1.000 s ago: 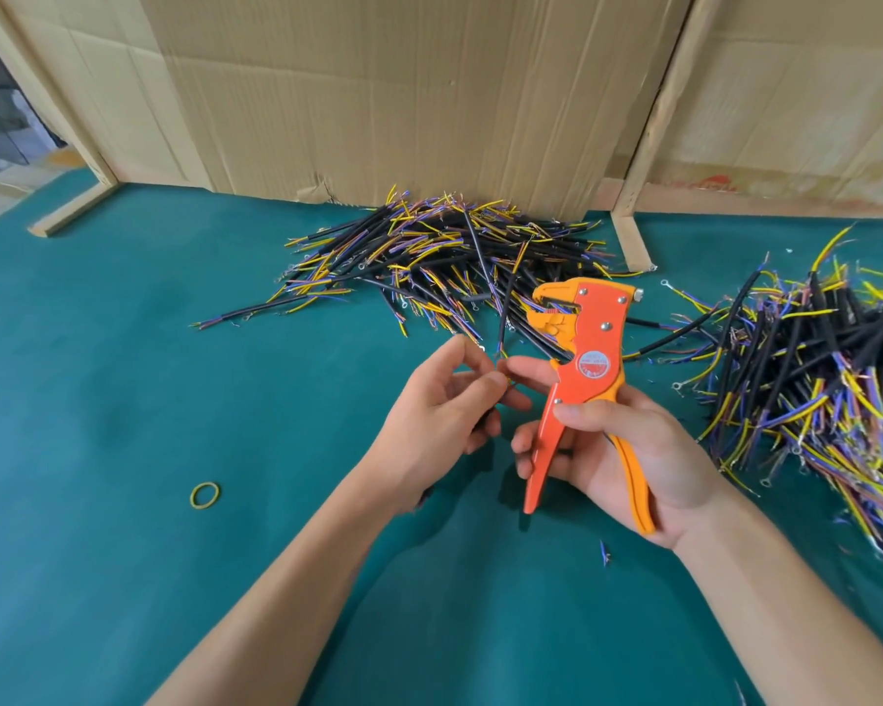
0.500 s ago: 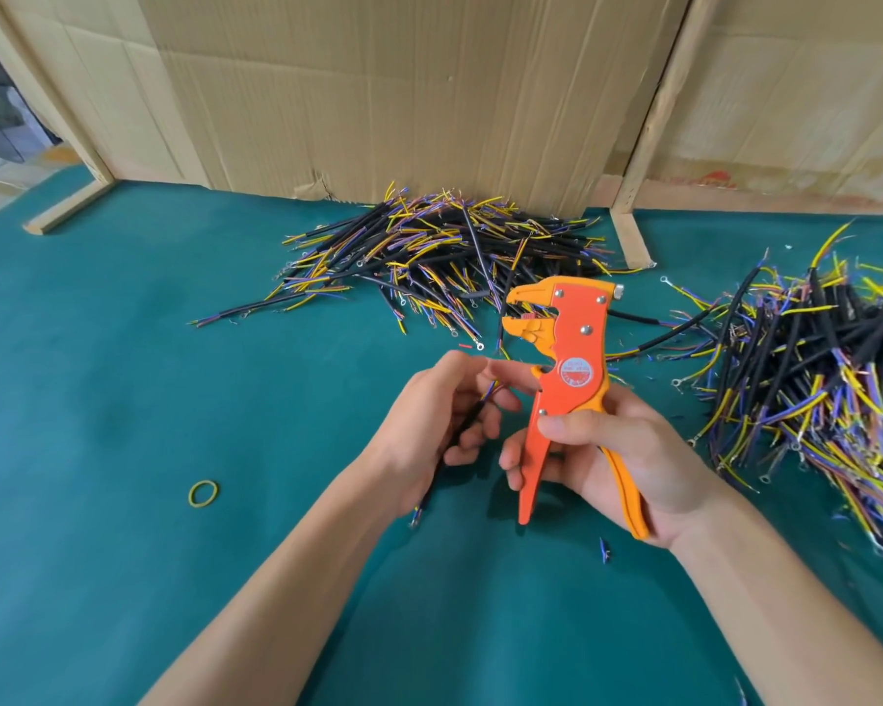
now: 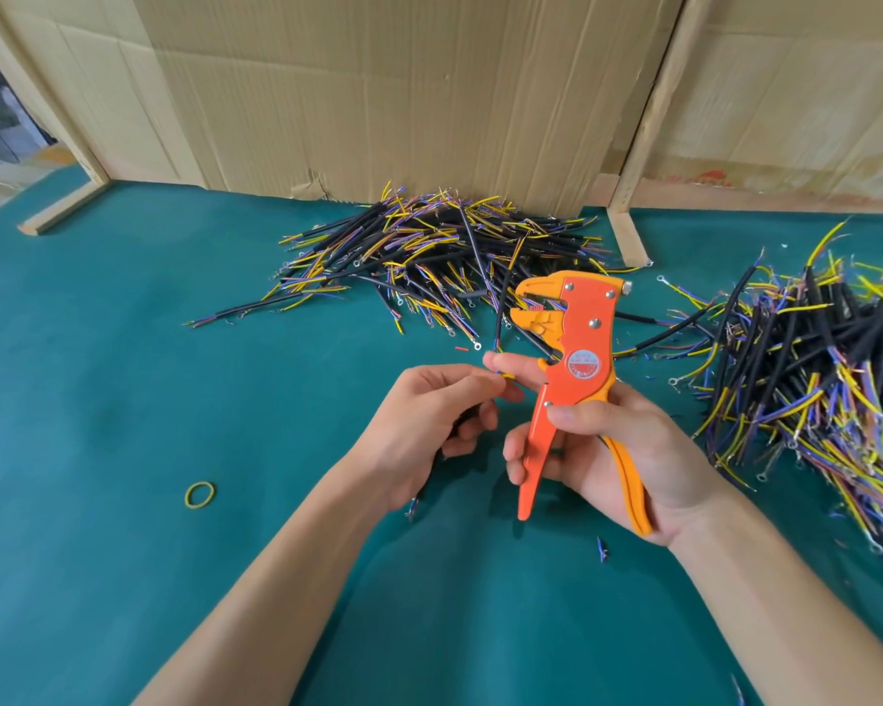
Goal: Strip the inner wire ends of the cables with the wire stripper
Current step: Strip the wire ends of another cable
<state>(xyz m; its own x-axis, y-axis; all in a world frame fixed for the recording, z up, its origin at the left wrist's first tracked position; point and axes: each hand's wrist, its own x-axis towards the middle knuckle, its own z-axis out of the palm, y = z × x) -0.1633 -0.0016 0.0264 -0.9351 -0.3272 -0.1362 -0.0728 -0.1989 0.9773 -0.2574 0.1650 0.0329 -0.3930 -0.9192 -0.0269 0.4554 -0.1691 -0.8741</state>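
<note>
On the green table (image 3: 123, 400), well to the left of the wire stripper (image 3: 572, 379), lies a yellow rubber band (image 3: 200, 495). The left hand (image 3: 424, 425) sits just left of the stripper, its fingers (image 3: 475, 387) curled and pinching a short black cable (image 3: 467, 417) whose coloured inner wire ends poke out toward the stripper. The right hand (image 3: 607, 450) grips the stripper upright by its orange handles, thumb across the front, fingers wrapped behind; its jaws stand open at the top, facing left. Behind the stripper, against the cardboard wall (image 3: 378, 94), lies one cable pile (image 3: 429, 257). A larger cable heap (image 3: 811, 359) spreads to the stripper's right.
</note>
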